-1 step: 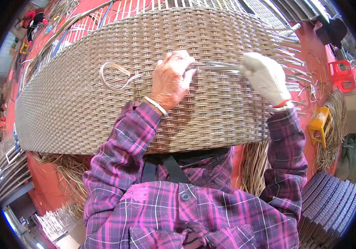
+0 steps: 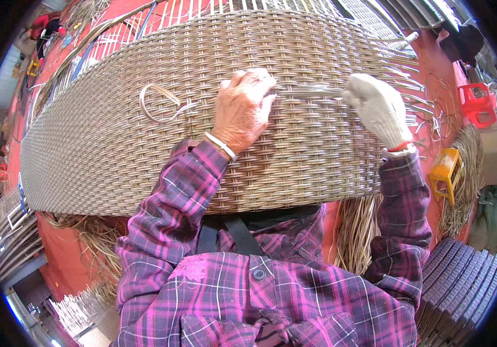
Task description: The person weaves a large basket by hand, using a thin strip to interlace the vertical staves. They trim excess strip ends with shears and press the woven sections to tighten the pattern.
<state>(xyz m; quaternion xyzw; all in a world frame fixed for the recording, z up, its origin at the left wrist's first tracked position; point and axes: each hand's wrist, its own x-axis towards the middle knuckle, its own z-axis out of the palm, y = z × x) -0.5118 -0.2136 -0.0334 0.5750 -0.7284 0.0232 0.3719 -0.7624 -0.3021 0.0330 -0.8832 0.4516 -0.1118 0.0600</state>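
Note:
A large curved panel of brown woven wicker (image 2: 144, 150) spreads in front of me. My bare left hand (image 2: 245, 107), with a white band at the wrist, is on the weave, its fingers bent and pinched around a wicker strand (image 2: 315, 91). That strand runs nearly straight to the right, low over the panel, into my right hand (image 2: 377, 107). This hand wears a white glove and is closed in a fist around the strand. Left of my bare hand, a loose pale loop of strand (image 2: 144, 107) sticks up out of the weave.
Loose strand ends (image 2: 419, 104) fringe the panel's right side. Beyond are a red plastic stool (image 2: 477, 104), a yellow stool (image 2: 445, 171) and bundled strands (image 2: 462, 173). Dark stacked slats (image 2: 462, 289) lie at lower right. A person in red (image 2: 41, 23) is far left.
My gloved right hand has shifted slightly right, with the strand still in it. The left hand has moved a little to the right too.

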